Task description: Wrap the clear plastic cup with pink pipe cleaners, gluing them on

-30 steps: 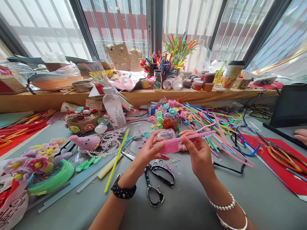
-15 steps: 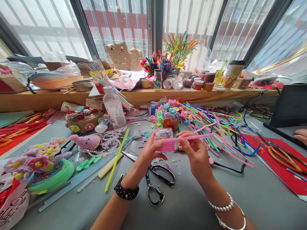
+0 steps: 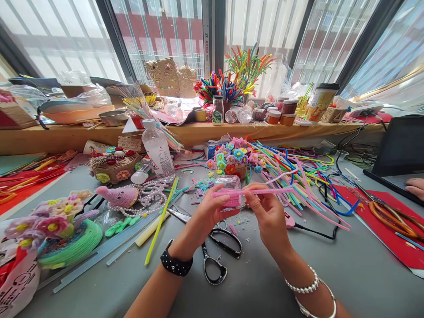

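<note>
My left hand (image 3: 215,207) is closed around a small clear plastic box (image 3: 229,180) with pink fuzzy rows (image 3: 233,201) on its near side. A pink pipe cleaner (image 3: 276,191) lies along the top of these rows and runs out to the right. Thumb and fingers of my right hand (image 3: 266,210) pinch that pipe cleaner just right of the box. Below the hands, black-handled scissors (image 3: 215,269) rest on the grey table, partly covered by my left hand. A pink tool with a black cord (image 3: 289,220) lies beside my right wrist.
Loose pipe cleaners (image 3: 298,176) spread at the right behind my hands. A flower basket (image 3: 236,161) and a water bottle (image 3: 157,150) stand behind. A green pot of fuzzy flowers (image 3: 73,245) is at left. Another person's hand (image 3: 415,187) is by the laptop (image 3: 402,152).
The box has tilted slightly, and the pink pipe cleaner now lies more level across it. My right hand has shifted slightly left, showing more of the pink tool.
</note>
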Demonstrator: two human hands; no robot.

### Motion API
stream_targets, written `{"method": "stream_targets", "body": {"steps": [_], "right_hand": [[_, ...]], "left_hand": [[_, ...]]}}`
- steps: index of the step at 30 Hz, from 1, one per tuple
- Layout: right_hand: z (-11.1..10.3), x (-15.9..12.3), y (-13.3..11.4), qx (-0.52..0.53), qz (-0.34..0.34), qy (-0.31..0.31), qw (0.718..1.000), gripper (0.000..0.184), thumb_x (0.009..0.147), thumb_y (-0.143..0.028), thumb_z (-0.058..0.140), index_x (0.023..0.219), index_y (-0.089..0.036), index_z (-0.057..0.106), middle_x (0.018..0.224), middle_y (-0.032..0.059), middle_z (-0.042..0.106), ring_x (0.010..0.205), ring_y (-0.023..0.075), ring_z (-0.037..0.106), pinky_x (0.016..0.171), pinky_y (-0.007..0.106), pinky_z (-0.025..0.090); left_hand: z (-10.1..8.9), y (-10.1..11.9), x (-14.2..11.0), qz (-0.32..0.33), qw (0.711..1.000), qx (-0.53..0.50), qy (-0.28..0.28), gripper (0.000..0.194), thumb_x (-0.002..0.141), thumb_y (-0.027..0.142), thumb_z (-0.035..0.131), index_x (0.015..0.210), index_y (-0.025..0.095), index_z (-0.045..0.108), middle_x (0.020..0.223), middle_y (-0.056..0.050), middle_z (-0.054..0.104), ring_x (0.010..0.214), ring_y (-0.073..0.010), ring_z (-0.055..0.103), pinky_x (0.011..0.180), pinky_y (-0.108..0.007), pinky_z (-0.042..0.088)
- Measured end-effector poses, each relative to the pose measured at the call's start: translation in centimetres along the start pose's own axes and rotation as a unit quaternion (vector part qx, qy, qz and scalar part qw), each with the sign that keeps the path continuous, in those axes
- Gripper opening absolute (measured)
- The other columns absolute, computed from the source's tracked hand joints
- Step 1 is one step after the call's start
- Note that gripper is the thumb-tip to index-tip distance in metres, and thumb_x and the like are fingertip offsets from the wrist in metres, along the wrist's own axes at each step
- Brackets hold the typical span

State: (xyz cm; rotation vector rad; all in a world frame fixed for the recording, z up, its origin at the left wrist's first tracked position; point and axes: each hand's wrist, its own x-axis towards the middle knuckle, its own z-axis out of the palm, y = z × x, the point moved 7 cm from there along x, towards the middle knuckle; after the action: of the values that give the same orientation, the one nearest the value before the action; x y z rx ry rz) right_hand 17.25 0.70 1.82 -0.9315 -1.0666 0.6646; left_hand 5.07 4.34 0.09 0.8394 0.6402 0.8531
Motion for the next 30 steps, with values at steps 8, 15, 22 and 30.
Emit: {"method": "stream_targets", "body": {"steps": [8,15,22,30], "right_hand": [[0.09,0.17,-0.21,-0.003,0.0,-0.014,1.0,0.007,0.081,-0.028,0.058,0.081,-0.022,0.058,0.085,0.0008,0.055,0.071,0.0116,0.054,0.061,0.024,0.048],[0.31,0.13,-0.14,-0.001,0.007,-0.026,1.0,0.007,0.081,-0.029,0.058,0.081,-0.022,0.058,0.083,0.0008,0.056,0.072,0.0126,0.055,0.059,0.024,0.049],[0.07,0.28,-0.17,-0.004,0.008,-0.026,1.0,0.006,0.081,-0.027,0.057,0.081,-0.022,0.058,0.086,0.0001,0.055,0.071,0.0106,0.054,0.059,0.023,0.047],[0.03,0.33,-0.19,-0.022,-0.005,-0.021,1.0,0.007,0.081,-0.028,0.057,0.08,-0.021,0.058,0.085,0.0016,0.056,0.073,0.0124,0.054,0.061,0.024,0.047]], "left_hand": [[0.34,0.01,-0.12,-0.023,0.999,-0.019,-0.012,0.043,0.076,0.02,0.058,0.114,0.017,0.041,0.096,-0.005,0.065,0.081,-0.0154,0.066,0.081,-0.03,0.051],[0.06,-0.27,-0.03,-0.029,0.999,-0.019,-0.024,0.048,0.076,0.018,0.055,0.12,0.014,0.037,0.098,-0.008,0.066,0.084,-0.0186,0.067,0.088,-0.034,0.047],[0.39,-0.38,-0.02,-0.037,0.997,-0.033,-0.063,0.052,0.075,0.018,0.055,0.121,0.016,0.032,0.099,-0.008,0.066,0.085,-0.0209,0.068,0.088,-0.033,0.046],[0.34,-0.21,-0.12,-0.027,0.999,0.0,-0.033,0.046,0.076,0.029,0.057,0.116,0.018,0.037,0.081,-0.003,0.063,0.064,-0.0141,0.064,0.06,-0.026,0.052]]}}
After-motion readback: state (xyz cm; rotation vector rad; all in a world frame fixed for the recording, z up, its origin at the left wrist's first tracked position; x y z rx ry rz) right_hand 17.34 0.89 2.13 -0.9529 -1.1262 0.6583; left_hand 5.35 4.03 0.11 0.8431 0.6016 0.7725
